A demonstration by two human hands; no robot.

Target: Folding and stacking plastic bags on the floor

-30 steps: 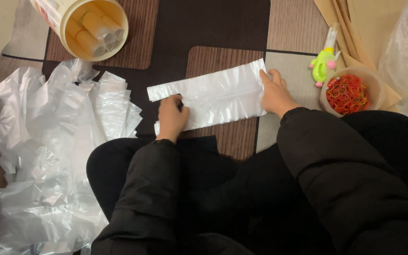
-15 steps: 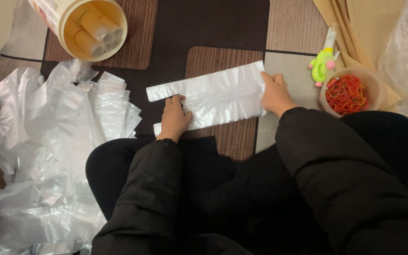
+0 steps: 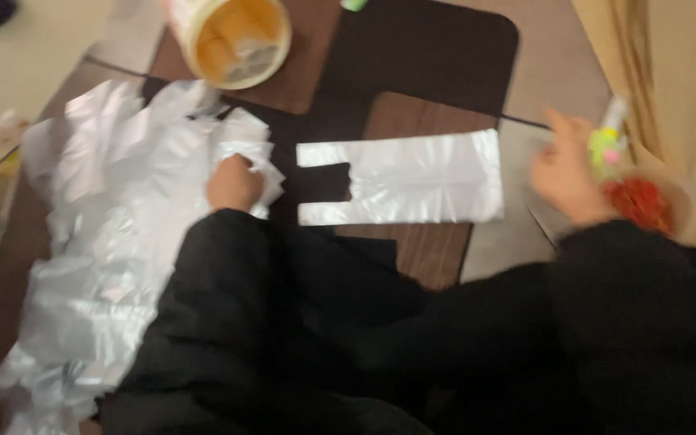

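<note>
Both hands have left the flat plastic bag (image 3: 412, 179): left hand (image 3: 235, 182) clenches loose bags (image 3: 114, 242); right hand (image 3: 567, 171) hovers by the rubber-band bowl (image 3: 646, 201), grip unclear.

Left hand (image 3: 235, 184) fisted, right hand (image 3: 564, 171) open

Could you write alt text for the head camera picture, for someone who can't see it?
A flattened clear plastic bag lies on the floor, untouched, in front of a seated person in black. Their left hand rests on a pile of plastic bags; their blurred right hand reaches toward a bowl of red rubber bands.
</note>
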